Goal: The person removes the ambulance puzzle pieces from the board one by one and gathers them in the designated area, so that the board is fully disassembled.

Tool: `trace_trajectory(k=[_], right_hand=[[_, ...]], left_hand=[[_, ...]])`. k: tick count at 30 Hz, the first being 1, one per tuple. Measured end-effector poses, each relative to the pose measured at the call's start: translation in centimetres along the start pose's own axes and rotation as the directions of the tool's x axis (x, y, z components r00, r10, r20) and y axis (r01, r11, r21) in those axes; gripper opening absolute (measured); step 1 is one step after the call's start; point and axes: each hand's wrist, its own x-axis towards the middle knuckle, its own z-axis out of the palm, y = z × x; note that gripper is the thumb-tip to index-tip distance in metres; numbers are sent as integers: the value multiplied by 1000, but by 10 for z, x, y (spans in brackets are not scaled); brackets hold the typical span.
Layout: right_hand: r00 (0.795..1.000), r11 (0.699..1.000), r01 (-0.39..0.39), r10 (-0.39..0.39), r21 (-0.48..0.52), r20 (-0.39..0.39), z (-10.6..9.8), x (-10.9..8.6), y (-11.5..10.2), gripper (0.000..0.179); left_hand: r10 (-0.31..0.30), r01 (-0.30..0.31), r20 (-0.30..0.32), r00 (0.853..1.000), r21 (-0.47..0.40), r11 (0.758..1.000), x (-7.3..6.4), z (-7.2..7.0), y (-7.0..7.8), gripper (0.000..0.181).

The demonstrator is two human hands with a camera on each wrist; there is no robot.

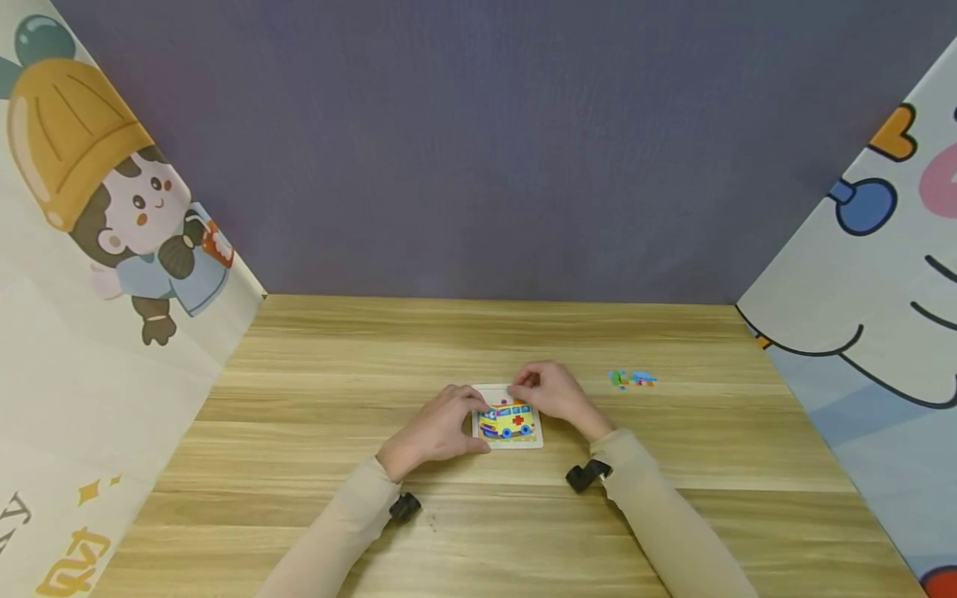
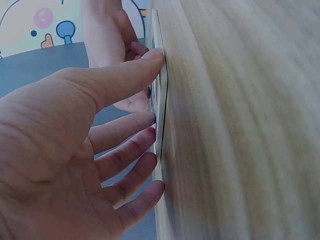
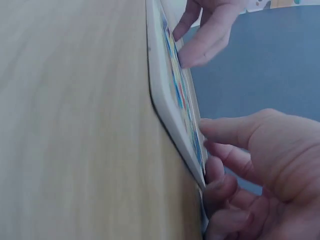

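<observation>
A small jigsaw puzzle (image 1: 506,422) in a white frame lies flat on the table, showing a yellow van with a red cross and blue wheels. My left hand (image 1: 447,423) spans its left side, thumb at the near edge. In the left wrist view, this hand's fingers (image 2: 132,122) are spread and their tips meet the frame (image 2: 159,90). Over the far right part of the puzzle is my right hand (image 1: 555,392), fingers curled. In the right wrist view, its thumb (image 3: 227,129) reaches the puzzle's surface; I cannot tell whether it pinches a piece.
Loose puzzle pieces (image 1: 641,379), blue and green, lie on the wooden table (image 1: 336,349) right of the frame. A dark panel (image 1: 493,149) rises behind the table, with printed cartoon panels on both sides. A black wrist camera (image 1: 586,475) sits at the right sleeve.
</observation>
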Motion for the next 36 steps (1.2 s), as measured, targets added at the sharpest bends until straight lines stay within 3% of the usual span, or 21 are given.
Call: trace_trajectory(k=[9,15,23,36], right_hand=[[999,998,-41,40,-54,-19,6,0,-5,8],[998,1000,20,-20,-1,52,0,-1,5,17],[971,992,117,-124,42,204,-16,-6,12,44],[964,986,155,-165,65,208,-18,-9,13,44]], left_hand=[[-2,2,4,1000,4,1000,0,1,0,55],[-1,1,3,1000,1,1000,0,0,1,55],[-1,1,0,1000,6,1000,0,-1,2,55],[-4,4,-3,1000,6,1000,0,-1,1,55]])
